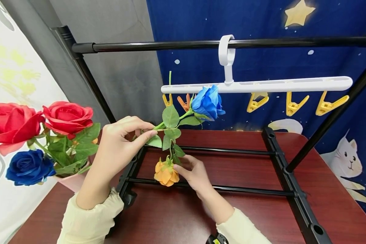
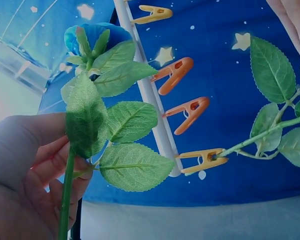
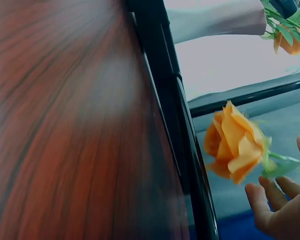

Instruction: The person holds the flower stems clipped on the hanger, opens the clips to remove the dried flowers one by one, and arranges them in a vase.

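My left hand (image 1: 120, 144) pinches the green stem of a light blue rose (image 1: 208, 103) between thumb and fingers. Its bloom points up and right, in front of the white clip hanger (image 1: 280, 85). An orange rose (image 1: 166, 173) hangs head down below the hanger. In the left wrist view its stem runs into the yellow clip (image 2: 204, 161) at the hanger's end. Beside that bloom is my right hand (image 1: 196, 172), its fingers loosely extended. The right wrist view has the thumb and fingers apart near the stem, a gap between them. Two orange clips (image 2: 176, 75) hold nothing.
A black rack bar (image 1: 177, 45) carries the hanger, and its base rails (image 1: 225, 190) cross the dark red table (image 1: 170, 217). Several yellow clips (image 1: 296, 105) hang at the right. Left stands a pink pot (image 1: 74, 181) with red roses (image 1: 67, 117) and a dark blue rose (image 1: 30, 166).
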The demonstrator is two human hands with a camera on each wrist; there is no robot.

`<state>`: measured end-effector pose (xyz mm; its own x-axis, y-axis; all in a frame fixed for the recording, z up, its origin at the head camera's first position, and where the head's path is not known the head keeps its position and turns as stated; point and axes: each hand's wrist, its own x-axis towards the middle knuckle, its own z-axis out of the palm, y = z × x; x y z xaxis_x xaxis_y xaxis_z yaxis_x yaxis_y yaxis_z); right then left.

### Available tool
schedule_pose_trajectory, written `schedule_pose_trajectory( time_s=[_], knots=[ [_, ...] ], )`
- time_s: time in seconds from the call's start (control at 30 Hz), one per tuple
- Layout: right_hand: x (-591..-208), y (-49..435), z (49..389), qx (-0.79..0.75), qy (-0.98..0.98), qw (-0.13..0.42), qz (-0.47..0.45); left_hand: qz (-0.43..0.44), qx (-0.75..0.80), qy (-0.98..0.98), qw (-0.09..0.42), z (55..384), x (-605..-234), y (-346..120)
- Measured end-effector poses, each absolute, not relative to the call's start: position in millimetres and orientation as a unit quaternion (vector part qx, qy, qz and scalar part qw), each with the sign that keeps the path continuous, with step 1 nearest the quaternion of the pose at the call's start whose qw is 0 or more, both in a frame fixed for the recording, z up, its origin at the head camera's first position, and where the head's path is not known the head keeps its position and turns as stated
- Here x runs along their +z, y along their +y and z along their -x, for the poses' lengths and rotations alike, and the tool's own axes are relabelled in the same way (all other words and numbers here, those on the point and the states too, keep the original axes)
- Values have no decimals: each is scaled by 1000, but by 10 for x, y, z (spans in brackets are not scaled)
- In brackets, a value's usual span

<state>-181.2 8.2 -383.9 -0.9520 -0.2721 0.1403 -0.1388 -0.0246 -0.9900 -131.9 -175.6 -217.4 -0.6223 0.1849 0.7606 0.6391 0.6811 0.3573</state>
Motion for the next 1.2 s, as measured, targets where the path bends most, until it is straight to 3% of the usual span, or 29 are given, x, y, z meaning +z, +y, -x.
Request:
schedule_pose_trajectory(
  time_s=[0.2,0.3,0.37,0.53,0.63,0.93,1.2],
  knots=[
    [-3920,-106,1838,-732,665,95,118,240,-325,-841,359,1318,-2201,-1785],
    [-3951,-197,1817,-746,652,91,102,237,-329,-840,360,1317,-2212,-1797],
    [-3957,-241,1769,-738,667,33,98,235,-330,-840,360,1314,-2220,-1803],
    [-3892,-251,1572,-653,718,-206,125,232,-327,-842,361,1300,-2225,-1817],
    [-3816,-250,1512,-630,713,-258,169,233,-329,-840,363,1304,-2214,-1831],
    [-3736,-282,1641,-650,743,-99,123,239,-343,-837,352,1327,-2244,-1826],
    [-3789,-355,1899,-686,720,-2,102,239,-342,-836,357,1316,-2234,-1832]
  ],
)
